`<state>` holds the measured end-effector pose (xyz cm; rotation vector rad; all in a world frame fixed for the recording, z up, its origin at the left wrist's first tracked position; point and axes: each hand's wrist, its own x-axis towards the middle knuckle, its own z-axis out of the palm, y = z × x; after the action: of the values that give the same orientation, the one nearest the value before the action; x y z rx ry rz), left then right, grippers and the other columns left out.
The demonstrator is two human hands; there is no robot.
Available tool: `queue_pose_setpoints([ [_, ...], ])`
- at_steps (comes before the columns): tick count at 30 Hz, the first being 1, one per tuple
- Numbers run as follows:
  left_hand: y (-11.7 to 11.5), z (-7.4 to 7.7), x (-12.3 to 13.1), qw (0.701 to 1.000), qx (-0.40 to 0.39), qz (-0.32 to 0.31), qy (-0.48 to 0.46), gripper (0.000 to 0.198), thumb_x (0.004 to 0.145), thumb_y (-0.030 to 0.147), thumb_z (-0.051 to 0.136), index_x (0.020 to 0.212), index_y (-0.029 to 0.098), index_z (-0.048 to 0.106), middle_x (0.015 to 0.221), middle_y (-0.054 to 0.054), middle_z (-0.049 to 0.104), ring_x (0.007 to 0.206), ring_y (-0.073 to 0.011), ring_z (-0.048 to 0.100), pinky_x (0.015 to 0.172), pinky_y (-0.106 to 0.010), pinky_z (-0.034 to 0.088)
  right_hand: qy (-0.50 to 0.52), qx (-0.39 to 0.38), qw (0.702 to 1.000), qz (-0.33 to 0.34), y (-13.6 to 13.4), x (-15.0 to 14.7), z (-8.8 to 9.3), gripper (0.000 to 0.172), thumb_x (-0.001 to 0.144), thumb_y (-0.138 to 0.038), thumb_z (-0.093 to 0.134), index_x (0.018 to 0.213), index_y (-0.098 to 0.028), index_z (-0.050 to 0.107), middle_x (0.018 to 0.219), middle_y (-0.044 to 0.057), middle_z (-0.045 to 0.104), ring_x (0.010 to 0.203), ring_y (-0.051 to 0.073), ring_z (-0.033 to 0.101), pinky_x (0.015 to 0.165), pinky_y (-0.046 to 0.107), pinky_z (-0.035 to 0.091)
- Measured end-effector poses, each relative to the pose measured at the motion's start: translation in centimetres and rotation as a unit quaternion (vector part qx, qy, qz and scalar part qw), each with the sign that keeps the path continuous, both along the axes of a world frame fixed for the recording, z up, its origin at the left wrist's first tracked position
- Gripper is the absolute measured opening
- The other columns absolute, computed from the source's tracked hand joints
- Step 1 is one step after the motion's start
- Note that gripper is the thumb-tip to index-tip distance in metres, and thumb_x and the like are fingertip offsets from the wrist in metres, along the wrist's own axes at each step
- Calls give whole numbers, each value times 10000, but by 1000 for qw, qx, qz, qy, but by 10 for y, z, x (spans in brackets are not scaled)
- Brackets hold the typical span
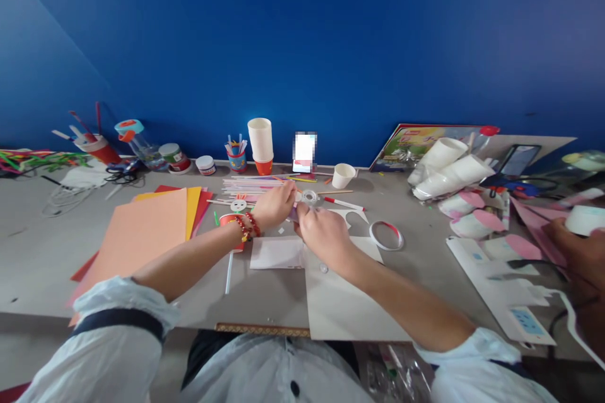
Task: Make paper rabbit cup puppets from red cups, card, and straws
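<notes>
My left hand (275, 203), with red bead bracelets at the wrist, and my right hand (322, 231) meet over the middle of the grey table (38, 264). Their fingers are curled together around a small pale object (293, 213) that I cannot make out. A clear tape roll (309, 196) lies just beyond the fingertips. A bundle of thin sticks and straws (250, 186) lies behind my left hand. A white paper sheet (276, 253) and a larger white card (345, 302) lie under my forearms.
Orange, yellow and red coloured sheets (142, 233) lie at left. Stacked paper cups (261, 145), paint jars, a pen cup and a lone cup (343, 175) line the blue wall. A white ring (386, 234) lies right. Another person's hand (583, 258) holds a cup at far right.
</notes>
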<state>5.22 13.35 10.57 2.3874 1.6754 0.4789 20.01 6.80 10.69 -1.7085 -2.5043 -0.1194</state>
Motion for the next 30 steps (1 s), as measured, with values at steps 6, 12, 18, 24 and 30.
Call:
queue_pose_setpoints([
  [6, 28, 30, -63, 991, 77, 102, 44, 372, 995, 148, 200, 1208, 47, 488, 885, -180, 674, 801, -264, 665, 668, -335, 417, 137, -68, 988, -13, -17, 84, -6, 233, 912, -457, 510, 946, -237, 579, 683, 57, 672, 571, 218, 610, 487, 275, 301],
  [12, 20, -30, -8, 978, 6, -126, 164, 368, 897, 137, 448, 1251, 75, 525, 745, -145, 677, 721, -285, 662, 651, -348, 423, 315, -195, 928, -50, -12, 89, -27, 204, 965, -402, 396, 958, -259, 542, 737, -9, 645, 616, 173, 583, 556, 259, 397],
  [18, 26, -68, 32, 967, -10, -209, 147, 309, 874, 123, 475, 1157, 111, 599, 836, -164, 697, 840, -298, 657, 670, -358, 437, 495, -201, 845, -23, -18, 88, -56, 343, 912, -486, 558, 1132, -225, 583, 893, 24, 652, 693, 147, 564, 559, 235, 445],
  [24, 20, -50, 23, 985, 15, -165, 57, 172, 879, 119, 496, 990, 133, 626, 962, -155, 693, 957, -270, 632, 785, -359, 457, 574, -202, 791, -67, -28, 100, -62, 347, 929, -496, 520, 1151, -244, 608, 756, -9, 588, 495, 106, 432, 444, 235, 385],
  [30, -18, -25, -14, 942, -102, -50, -316, 219, 929, 374, 523, 859, 175, 581, 705, -13, 633, 611, -139, 590, 589, -253, 466, 687, -131, 711, -75, -28, 85, -46, 295, 748, -379, 754, 949, -235, 592, 844, 13, 603, 594, 131, 525, 535, 280, 461],
])
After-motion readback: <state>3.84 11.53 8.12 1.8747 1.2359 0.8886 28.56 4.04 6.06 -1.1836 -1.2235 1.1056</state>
